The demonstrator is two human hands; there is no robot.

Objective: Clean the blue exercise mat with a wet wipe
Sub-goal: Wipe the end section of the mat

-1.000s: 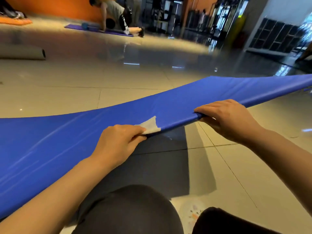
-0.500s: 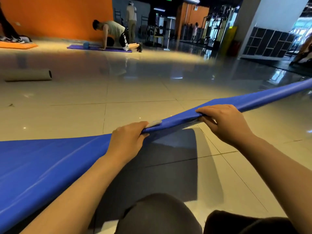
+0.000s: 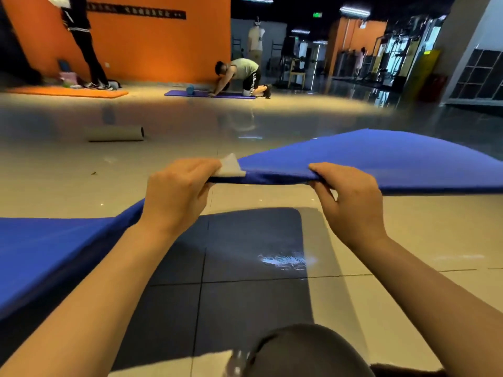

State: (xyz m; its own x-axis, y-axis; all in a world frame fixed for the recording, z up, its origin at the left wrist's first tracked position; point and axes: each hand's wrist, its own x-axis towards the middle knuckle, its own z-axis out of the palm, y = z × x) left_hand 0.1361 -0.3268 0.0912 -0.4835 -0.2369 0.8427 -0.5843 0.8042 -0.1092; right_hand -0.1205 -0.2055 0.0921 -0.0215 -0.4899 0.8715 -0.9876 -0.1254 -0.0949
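Shiny tile floor [image 3: 272,123], rolled mat [image 3: 115,133] lying near the left, someone kneeling [image 3: 241,74] on a purple mat [image 3: 190,94], orange mat [image 3: 65,91] by the orange wall [image 3: 163,44].

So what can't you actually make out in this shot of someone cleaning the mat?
- Blue mat, head view: its ends run past the left and right picture edges; its underside faces away.
- Wet wipe: only a corner shows; the left hand covers the rest.
- Right hand: its fingertips curl under the mat's edge.
- Lettering on the orange wall: too small and blurred to read.
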